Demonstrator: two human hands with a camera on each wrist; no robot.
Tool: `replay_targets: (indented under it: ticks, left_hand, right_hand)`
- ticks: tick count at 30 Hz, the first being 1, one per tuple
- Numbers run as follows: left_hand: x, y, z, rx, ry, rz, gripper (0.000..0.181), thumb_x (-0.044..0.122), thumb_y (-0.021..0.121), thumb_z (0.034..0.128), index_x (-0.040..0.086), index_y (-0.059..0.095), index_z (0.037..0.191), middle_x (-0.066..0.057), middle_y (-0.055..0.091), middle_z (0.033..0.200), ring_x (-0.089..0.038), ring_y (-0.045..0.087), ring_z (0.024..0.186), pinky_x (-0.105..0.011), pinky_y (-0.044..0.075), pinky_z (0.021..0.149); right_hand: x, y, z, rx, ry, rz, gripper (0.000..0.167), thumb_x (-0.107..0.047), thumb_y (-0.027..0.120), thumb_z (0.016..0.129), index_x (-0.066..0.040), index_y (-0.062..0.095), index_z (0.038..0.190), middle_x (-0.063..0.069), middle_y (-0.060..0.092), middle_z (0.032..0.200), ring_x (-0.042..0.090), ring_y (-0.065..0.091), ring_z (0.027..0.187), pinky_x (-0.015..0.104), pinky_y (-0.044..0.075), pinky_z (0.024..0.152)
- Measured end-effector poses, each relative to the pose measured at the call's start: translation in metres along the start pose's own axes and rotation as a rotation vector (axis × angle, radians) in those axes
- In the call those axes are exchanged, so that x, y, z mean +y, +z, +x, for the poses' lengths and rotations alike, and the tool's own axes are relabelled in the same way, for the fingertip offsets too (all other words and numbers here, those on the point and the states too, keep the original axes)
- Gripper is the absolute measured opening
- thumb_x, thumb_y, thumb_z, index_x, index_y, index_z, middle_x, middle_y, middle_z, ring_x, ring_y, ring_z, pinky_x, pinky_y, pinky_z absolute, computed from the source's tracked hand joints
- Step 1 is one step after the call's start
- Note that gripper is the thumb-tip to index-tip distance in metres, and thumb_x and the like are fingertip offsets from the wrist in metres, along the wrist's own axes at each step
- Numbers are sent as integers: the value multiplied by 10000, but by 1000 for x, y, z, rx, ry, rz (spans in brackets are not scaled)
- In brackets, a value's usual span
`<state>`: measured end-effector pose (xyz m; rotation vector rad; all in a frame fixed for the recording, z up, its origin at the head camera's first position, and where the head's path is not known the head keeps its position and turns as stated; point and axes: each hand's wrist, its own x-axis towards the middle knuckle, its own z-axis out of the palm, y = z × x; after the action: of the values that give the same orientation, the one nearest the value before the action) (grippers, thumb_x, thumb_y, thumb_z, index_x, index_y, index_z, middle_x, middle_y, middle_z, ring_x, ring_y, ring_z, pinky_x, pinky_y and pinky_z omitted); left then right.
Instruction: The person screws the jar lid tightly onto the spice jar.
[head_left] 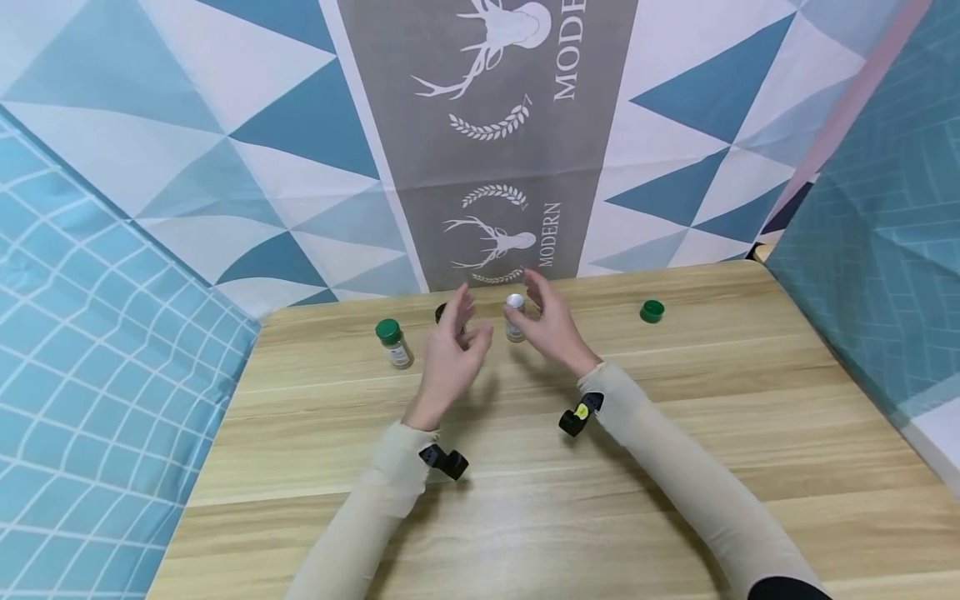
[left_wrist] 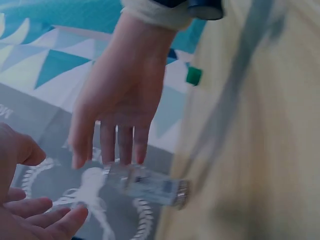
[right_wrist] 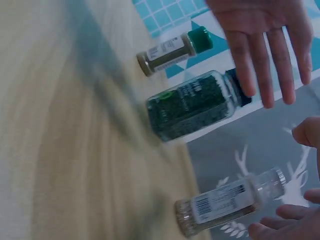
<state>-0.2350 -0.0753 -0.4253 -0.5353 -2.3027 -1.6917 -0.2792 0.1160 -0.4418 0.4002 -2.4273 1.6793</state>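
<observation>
**Left hand [head_left: 452, 358] and right hand [head_left: 553, 327] both wide**

On my feeds, the left hand has straight fingers and its thumb set apart, beside the dark-capped jar [right_wrist: 192, 106], which it mostly hides in the head view. The right hand spreads fingers and thumb at the barcoded jar [right_wrist: 220, 206]; I cannot tell whether they touch it. I see all 3 jars upright on the wooden table [head_left: 525, 533], the green-capped jar [head_left: 394, 345] farthest left. 1 loose green cap [head_left: 652, 311] lies well apart, to the right.
</observation>
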Motion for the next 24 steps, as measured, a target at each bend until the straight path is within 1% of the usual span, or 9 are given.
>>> replay_targets:
  ticks: [2,4,8,11,16,19,24]
  left_hand:
    - [-5,6,-5,-19,-24,-4,675,89,659,997,64,338,1590,-177,467,1572,-346,516,1408,-473,549,1053]
    - [-10,11,-9,-47,-52,-1,668,69,658,988,46,347,1579,-195,460,1572,-377,513,1405,-487,542,1057]
    - [-19,17,-15,-110,-124,24,641,48,659,975,1,378,1548,-220,445,1576,-438,503,1395,-489,534,1063]
    - [-25,21,-18,-150,-158,45,621,40,657,971,-26,396,1530,-261,449,1557,-477,514,1368,-480,536,1062]
    - [-33,24,-21,-182,-182,42,604,33,651,976,-28,406,1524,-305,481,1512,-476,544,1339,-469,531,1067]
    - [-36,25,-22,-188,-183,43,597,34,645,979,-42,403,1520,-310,497,1495,-458,557,1331,-463,538,1057]
    - [-40,26,-24,-191,-190,62,600,45,644,981,-61,395,1517,-306,516,1480,-441,566,1330,-433,549,1043]
  right_hand:
    - [6,2,-1,-9,44,32,767,-273,702,993,-39,290,1597,234,361,1620,380,373,1502,487,357,1232]
    - [11,3,-2,-8,61,42,735,-255,706,992,-7,329,1571,253,401,1589,385,399,1484,483,371,1224]
    - [18,6,-3,-8,60,53,631,-175,703,990,32,414,1511,263,503,1504,396,501,1406,466,444,1172]
    - [21,7,-3,-17,59,47,581,-132,686,997,32,438,1497,260,552,1452,393,560,1347,450,476,1144]
    - [23,6,-1,-33,63,8,482,-125,667,1008,34,513,1436,239,609,1375,387,613,1272,450,504,1115]
    - [22,5,-1,-50,72,-18,419,-126,675,1003,35,574,1376,231,645,1319,382,642,1227,448,531,1081]
    - [22,4,-4,-99,74,-45,387,-114,702,983,32,616,1331,216,673,1283,369,668,1194,425,557,1047]
